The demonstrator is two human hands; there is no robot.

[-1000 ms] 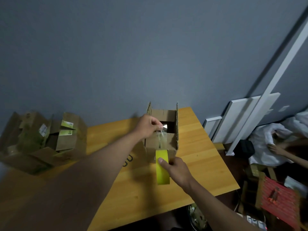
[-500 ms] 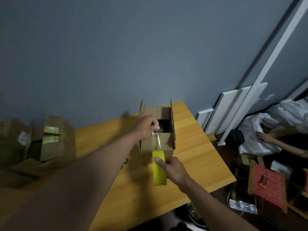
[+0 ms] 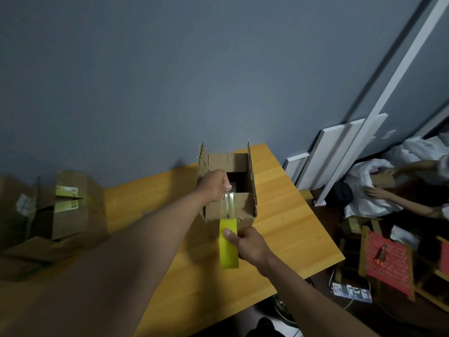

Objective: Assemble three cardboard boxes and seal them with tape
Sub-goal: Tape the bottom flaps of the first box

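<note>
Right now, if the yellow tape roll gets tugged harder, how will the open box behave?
The open box looks empty, so probably light and apt to slide on the smooth table. Its ragged upright flaps seem floppy. The tape strip pinched by the left hand may wrinkle; the right hand holds the tape roll.

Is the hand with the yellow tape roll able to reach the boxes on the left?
Probably not easily: the right hand grips the tape roll, and the left arm crosses between it and the far boxes.

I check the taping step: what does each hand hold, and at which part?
Left hand pinches the clear tape strip at its free end; right hand grips the yellow tape roll at its side.
</note>
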